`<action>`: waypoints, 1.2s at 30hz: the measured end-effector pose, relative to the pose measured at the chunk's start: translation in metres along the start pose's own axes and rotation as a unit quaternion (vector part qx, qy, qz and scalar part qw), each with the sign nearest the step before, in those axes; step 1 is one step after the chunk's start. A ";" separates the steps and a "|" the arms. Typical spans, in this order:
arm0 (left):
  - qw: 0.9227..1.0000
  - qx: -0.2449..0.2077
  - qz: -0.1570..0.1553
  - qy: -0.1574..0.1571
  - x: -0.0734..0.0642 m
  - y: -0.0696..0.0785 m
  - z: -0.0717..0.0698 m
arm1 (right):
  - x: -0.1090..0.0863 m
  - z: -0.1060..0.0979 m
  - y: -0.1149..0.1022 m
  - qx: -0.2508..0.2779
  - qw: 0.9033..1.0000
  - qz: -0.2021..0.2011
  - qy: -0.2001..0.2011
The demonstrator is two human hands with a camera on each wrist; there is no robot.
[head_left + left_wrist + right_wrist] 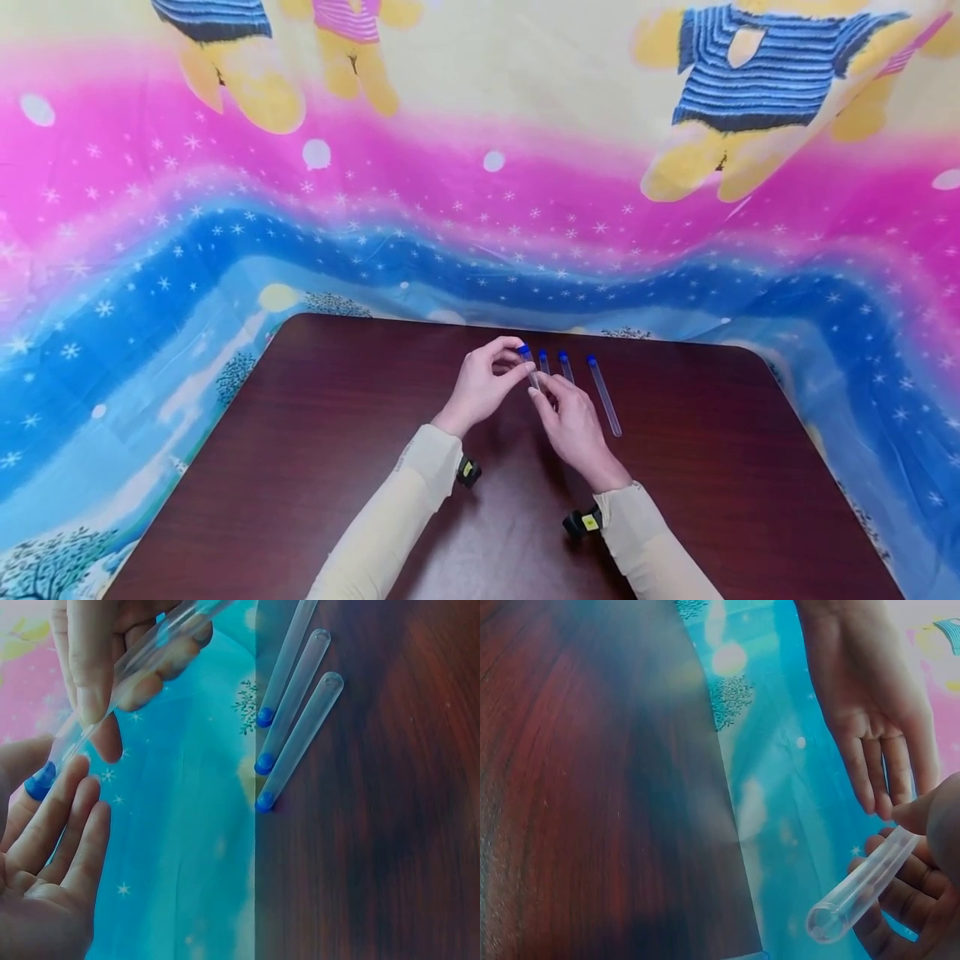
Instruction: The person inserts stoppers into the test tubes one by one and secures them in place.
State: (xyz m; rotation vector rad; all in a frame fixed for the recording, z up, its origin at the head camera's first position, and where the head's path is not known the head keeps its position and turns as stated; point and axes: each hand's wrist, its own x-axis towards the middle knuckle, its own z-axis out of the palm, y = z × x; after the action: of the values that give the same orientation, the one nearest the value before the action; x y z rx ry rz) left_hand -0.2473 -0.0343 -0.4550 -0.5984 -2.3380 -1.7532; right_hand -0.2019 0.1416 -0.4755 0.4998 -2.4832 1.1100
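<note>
A clear plastic test tube with a blue cap point(523, 349) is held up between both hands over the far part of the table. My left hand point(480, 383) pinches the capped end between thumb and fingers; in the left wrist view the cap point(41, 781) shows between them, the other fingers extended. Further along the tube point(161, 645), my right hand point(573, 425) grips the body with thumb and curled fingers. The right wrist view shows the tube's rounded end point(829, 922) sticking out of the right hand. Three more capped tubes point(300, 742) lie on the table to the right.
The dark brown wooden table point(315, 467) has rounded far corners. A patterned cloth point(450, 192) in pink, blue and cream hangs behind it and down its sides. Each wrist wears a small black camera point(582, 523) on a strap.
</note>
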 end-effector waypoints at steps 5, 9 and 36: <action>1.000 0.019 -0.002 -0.016 0.002 0.002 -0.004 | 0.000 -0.003 0.001 -0.007 1.000 -0.004 -0.020; 0.999 0.023 -0.006 -0.031 0.003 0.003 -0.007 | 0.000 -0.005 0.001 -0.005 0.999 -0.004 -0.033; 0.997 0.045 0.017 -0.064 0.010 0.010 -0.023 | 0.006 -0.008 0.003 0.009 0.999 0.002 -0.034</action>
State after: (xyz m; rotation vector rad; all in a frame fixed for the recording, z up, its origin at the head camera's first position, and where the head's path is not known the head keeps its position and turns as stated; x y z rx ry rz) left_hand -0.2552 -0.0511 -0.4356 -0.7509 -2.4603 -1.6299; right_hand -0.2070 0.1490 -0.4695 0.5482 -2.5352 1.1356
